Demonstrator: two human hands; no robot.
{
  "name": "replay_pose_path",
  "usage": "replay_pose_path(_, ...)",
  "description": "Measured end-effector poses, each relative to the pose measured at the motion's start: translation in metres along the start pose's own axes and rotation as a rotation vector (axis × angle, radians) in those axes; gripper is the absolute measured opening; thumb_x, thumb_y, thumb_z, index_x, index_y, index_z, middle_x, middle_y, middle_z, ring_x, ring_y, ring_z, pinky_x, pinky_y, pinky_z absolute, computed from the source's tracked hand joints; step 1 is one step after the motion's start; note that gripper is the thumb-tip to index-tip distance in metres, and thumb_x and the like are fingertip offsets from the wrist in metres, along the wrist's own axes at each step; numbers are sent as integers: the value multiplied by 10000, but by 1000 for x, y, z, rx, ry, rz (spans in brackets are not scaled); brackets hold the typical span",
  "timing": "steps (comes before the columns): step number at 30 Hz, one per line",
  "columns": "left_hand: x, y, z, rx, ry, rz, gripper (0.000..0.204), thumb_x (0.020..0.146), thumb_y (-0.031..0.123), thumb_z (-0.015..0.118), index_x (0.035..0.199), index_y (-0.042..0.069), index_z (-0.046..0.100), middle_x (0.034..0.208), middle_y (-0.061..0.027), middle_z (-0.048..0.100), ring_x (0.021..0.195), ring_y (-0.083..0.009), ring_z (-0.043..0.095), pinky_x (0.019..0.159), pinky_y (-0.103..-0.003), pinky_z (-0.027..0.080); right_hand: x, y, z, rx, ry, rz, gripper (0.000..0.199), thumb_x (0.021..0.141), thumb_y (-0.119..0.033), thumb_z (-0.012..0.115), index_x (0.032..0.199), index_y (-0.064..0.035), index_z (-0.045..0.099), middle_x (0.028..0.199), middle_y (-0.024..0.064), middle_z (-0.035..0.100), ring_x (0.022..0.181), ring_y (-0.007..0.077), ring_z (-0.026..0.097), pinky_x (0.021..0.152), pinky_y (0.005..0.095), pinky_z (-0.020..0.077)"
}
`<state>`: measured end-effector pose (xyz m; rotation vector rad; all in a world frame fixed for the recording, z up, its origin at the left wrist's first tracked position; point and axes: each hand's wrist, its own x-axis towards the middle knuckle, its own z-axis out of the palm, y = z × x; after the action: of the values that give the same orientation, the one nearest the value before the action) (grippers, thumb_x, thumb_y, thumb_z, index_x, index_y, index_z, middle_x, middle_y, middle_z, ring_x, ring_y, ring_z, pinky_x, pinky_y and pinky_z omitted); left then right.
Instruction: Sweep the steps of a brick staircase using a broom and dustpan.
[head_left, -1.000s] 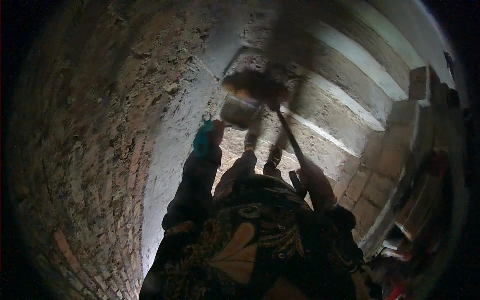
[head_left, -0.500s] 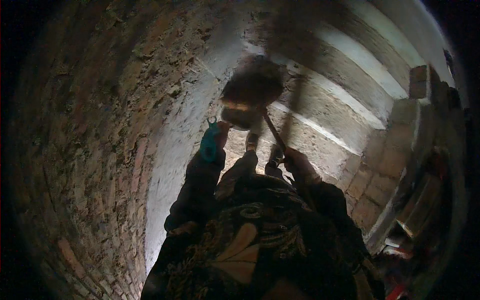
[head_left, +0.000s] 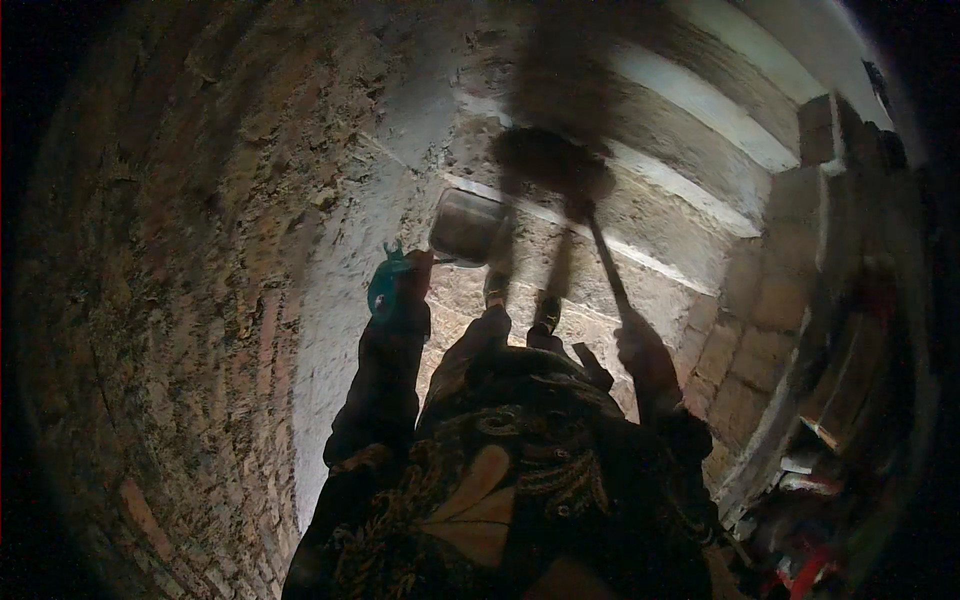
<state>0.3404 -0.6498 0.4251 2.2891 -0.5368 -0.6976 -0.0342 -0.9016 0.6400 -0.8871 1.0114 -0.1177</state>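
Observation:
My left hand [head_left: 418,275] is closed around the handle of a greyish rectangular dustpan [head_left: 468,228], held over the stairs close to the pale wall edge. A teal thing [head_left: 388,288] with small prongs at its top lies against this hand; I cannot tell what it is. My right hand [head_left: 640,345] grips the stick of a hand broom [head_left: 608,265]. The broom's dark, bushy head points away from me, blurred, to the right of the dustpan and apart from it. Whether anything lies in the dustpan is too dark to tell.
Pale-edged stair steps [head_left: 690,195] rise ahead and to the right. On the left runs a rough brick wall [head_left: 220,280]. A block wall [head_left: 760,310] borders the right side, with dim red and wooden items beyond it. My feet [head_left: 497,295] stand on a lower step.
The broom has swung right, from above the dustpan to beside it. My right hand has moved right with it. My left hand and the dustpan have shifted slightly left, and the dustpan shows more fully.

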Motion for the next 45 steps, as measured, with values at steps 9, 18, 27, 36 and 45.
replay_pose_path(9,-15,67,-22,-203,-81,-269,343,782,400,458,867,68,472,600,-82,486,452,-179,491,421,-318,436,41,47,-49,-455,-4,-178,273,763,-75,467,1036,-64,455,667,52,488,590,138,492,488,251,400)
replay_pose_path(18,-29,96,-29,-285,-34,-300,279,780,368,471,812,91,497,453,-35,406,387,-156,455,334,-319,394,-25,5,13,8,-324,21,213,817,-138,451,1000,-32,481,805,24,516,645,94,448,586,213,402)
replay_pose_path(27,-14,54,-13,-332,69,-224,230,753,328,521,721,100,517,464,-38,438,351,-152,446,309,-295,369,60,-13,28,282,-181,24,309,836,-308,438,983,-44,501,674,-14,480,530,78,405,473,197,326)
replay_pose_path(36,-20,47,-10,-278,105,38,238,746,330,528,723,93,535,566,-46,498,576,-183,515,546,-312,411,116,32,57,-230,-209,-15,196,818,-219,468,911,-50,507,640,24,487,467,87,422,398,197,330)
replay_pose_path(45,-60,122,-61,-118,-72,164,246,796,238,471,926,33,512,783,-140,540,761,-263,530,644,-317,408,66,-29,87,-356,-241,-197,314,776,-22,439,1085,-78,434,674,-5,477,495,45,426,406,188,342)
